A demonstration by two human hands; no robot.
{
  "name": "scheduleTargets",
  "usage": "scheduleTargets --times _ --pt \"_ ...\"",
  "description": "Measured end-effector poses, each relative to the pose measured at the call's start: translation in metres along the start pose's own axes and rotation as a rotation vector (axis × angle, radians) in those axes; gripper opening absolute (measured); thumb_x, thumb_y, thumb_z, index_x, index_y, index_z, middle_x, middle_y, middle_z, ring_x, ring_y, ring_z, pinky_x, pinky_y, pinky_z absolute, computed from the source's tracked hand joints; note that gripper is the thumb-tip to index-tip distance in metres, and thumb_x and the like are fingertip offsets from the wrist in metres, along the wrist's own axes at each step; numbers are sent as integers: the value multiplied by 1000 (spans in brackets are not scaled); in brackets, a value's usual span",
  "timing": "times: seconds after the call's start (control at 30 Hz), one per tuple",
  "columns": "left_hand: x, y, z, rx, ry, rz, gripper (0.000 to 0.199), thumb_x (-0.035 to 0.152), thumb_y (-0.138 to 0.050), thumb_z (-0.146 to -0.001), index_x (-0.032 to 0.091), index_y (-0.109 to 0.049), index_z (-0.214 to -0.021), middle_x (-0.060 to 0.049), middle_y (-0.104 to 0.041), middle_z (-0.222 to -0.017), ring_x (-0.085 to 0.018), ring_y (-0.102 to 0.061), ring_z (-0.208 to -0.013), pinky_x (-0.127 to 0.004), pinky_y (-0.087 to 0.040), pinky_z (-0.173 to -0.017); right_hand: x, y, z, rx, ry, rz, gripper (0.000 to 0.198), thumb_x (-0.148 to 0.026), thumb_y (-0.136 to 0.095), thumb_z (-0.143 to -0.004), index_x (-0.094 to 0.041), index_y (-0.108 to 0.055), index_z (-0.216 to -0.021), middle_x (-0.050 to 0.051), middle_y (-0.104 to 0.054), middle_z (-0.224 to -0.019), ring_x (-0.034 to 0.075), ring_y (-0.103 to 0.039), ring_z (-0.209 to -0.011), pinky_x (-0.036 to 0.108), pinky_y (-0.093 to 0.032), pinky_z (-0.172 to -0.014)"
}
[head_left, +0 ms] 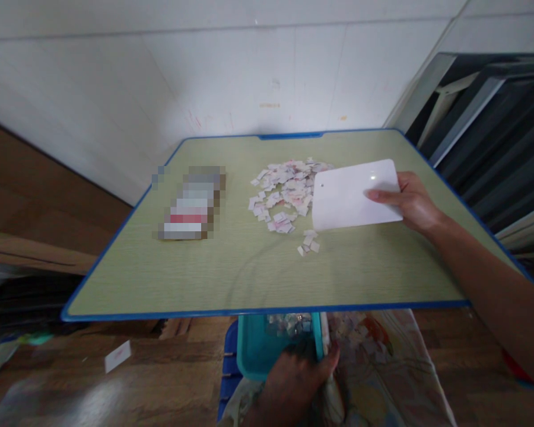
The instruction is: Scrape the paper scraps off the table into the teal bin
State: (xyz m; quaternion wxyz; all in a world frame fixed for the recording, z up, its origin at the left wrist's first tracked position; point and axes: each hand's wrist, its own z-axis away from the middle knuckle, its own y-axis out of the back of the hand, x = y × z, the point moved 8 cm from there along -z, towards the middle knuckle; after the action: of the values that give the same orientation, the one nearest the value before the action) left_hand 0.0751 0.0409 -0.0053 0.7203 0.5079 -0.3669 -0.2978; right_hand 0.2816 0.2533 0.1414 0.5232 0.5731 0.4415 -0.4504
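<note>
Right hand (413, 200) grips a white board (342, 198) — thumb atop, fingers hidden. Left hand (293, 379) at a teal bin (256, 350) — grip too shadowed to tell from here.

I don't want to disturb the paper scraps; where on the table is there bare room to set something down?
The table is bare along its front, between the paper scraps and the near blue edge, and between the scraps and the blurred item at left. It's crowded from the scraps rightward, where the right hand holds a white card.
</note>
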Motion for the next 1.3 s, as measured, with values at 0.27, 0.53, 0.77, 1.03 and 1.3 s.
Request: scheduleTargets --times 0.27,0.53,0.77,1.03,1.3 --pt "-1 -1 -1 -9 18 14 57 16 -40 -79 25 -8 -125 -1 -54 -75 -17 -51 -63 -28 -39 -53 4 -3 -3 -16 -41 -11 19 -28 -66 -56 -17 -60 -71 -1 -57 -60 9 -50 -47 20 -38 -41" --pt "-1 0 1 2 19 -10 59 15 -42 -79 24 -7 -126 -1 -55 -74 -17 -52 -63 -29 -39 -56 2 -3 1 -50 -69 -9 20 -27 -65 -57 -14 -59 -71 -1 -57 -61 9 -50 -47 19 -36 -41" --pt "-2 -5 0 -19 20 13 59 16 -42 -80 26 -7 -126 -1 -56 -75 -18 -52 -64 -29 -40 -55 -1 -4 0 -30 -16 6 22 -29 -64 -59 -16 -59 -76 -2 -56 -61 8 -49 -47 19 -37 -42" --pt "-2 -5 1 -3 20 35 55 17 -40 -81 26 -10 -126 -1 -55 -76 -17 -52 -64 -28 -40 -56 -3 -2 0 -19 -31 28 23 -28 -65 -57 -14 -58 -73 -1 -58 -62 9 -50 -48 19 -36 -42" --pt "-1 1 -1 -29 4 2 55 16 -39 -81 24 -9 -126 -1 -54 -70 -17 -51 -60 -28 -40 -53 -8 1 2 -20 -43 30 19 -26 -65 -57 -14 -59 -70 -1 -57 -59 8 -49 -46 18 -34 -40"
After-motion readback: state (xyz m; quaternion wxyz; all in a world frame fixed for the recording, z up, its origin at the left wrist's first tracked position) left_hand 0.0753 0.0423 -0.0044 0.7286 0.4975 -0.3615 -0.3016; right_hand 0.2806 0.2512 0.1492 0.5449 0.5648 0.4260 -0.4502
